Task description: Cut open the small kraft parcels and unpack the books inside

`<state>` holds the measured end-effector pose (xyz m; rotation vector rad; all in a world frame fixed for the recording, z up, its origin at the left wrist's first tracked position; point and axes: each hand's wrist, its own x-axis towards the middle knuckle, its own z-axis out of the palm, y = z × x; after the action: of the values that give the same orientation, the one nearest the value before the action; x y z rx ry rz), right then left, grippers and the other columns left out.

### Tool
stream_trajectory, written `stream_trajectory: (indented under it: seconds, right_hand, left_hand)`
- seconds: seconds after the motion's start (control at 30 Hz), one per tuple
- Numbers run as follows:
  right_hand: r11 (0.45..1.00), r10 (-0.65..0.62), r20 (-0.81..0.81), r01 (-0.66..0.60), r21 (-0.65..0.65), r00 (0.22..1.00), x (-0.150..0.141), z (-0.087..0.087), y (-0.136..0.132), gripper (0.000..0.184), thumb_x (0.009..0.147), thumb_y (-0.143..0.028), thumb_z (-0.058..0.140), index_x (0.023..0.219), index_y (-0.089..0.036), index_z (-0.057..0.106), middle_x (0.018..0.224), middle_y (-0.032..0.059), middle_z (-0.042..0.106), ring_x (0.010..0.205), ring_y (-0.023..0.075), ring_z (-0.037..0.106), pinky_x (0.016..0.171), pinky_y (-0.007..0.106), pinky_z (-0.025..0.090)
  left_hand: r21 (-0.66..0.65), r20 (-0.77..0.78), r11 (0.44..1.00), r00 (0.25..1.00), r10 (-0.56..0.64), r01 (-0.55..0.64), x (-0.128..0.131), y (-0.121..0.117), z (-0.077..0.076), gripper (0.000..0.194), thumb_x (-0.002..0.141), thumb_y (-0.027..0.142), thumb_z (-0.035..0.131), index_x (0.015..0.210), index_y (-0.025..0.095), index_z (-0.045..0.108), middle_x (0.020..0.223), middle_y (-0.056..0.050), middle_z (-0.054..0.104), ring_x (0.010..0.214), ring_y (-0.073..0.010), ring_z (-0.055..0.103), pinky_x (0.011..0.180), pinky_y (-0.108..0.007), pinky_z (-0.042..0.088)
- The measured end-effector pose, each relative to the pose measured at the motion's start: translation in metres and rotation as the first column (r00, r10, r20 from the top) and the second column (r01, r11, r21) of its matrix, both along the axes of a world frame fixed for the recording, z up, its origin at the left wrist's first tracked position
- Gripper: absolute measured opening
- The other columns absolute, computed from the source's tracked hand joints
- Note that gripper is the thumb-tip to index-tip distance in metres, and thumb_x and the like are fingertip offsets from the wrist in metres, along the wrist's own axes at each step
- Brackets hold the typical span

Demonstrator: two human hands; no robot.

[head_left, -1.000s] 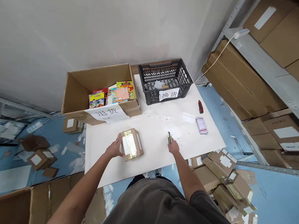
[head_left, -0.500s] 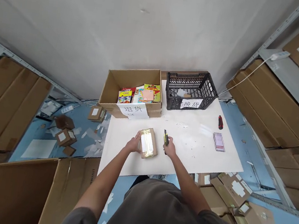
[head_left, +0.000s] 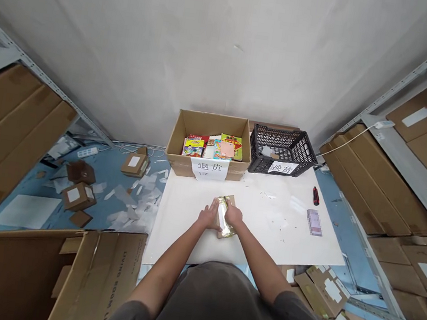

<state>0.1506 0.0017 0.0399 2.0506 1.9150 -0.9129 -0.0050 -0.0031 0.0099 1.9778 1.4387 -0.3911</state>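
A small cardboard parcel with a white label and shiny yellowish tape lies on the white table in front of me. My left hand grips its left side, fingers along the edge and the thumb near the front corner. Over the parcel's top, toward the right, my right hand is closed round the yellow-and-black utility knife, seen clearly a moment earlier. Now the knife is almost wholly hidden by the hand, and I cannot tell whether its blade touches the tape.
Behind the parcel stands an open cardboard box of colourful booklets, beside a black plastic crate. A red-and-black cutter and a blurred purplish item lie at right. A large open carton stands left; boxes fill the shelves.
My right hand has brought the knife leftward from beside the parcel onto its top. My left hand still holds the parcel's left side. The whole view has shifted.
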Motion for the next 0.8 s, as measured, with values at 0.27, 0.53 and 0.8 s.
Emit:
stream_trajectory:
  seconds: [0.27,0.53,0.8]
  right_hand:
    - [0.995,-0.018,0.089,0.027,-0.100,0.996,-0.018,0.003,0.003,0.097,0.082,-0.021,0.071,0.163,-0.024,0.017,0.121,0.0157,0.072,0.112,0.0291,0.071,0.089,0.036,0.051]
    - [0.992,-0.022,0.111,0.036,-0.123,0.994,-0.026,0.008,0.002,0.097,0.080,-0.018,0.071,0.162,-0.021,0.018,0.122,0.0163,0.072,0.115,0.0305,0.070,0.087,0.036,0.052]
    - [0.977,-0.022,0.124,0.047,-0.206,0.992,-0.025,0.023,-0.007,0.103,0.074,-0.026,0.081,0.160,-0.018,0.025,0.120,0.0200,0.072,0.115,0.0355,0.070,0.087,0.039,0.054]
  left_hand:
    - [0.016,-0.009,1.000,1.000,0.001,0.000,0.002,-0.001,-0.004,0.156,0.050,0.065,0.088,0.164,0.031,-0.013,0.172,-0.004,-0.019,0.154,-0.0490,0.015,0.111,-0.056,0.040]
    - [0.052,0.008,0.997,0.999,-0.050,0.050,-0.011,0.003,-0.001,0.141,0.058,0.066,0.083,0.164,0.038,-0.005,0.174,0.000,-0.012,0.141,-0.0459,0.036,0.103,-0.056,0.045]
    - [0.038,0.018,0.999,1.000,0.012,-0.012,-0.015,0.003,-0.002,0.142,0.054,0.068,0.082,0.163,0.042,-0.005,0.174,0.008,-0.008,0.152,-0.0507,0.013,0.106,-0.058,0.043]
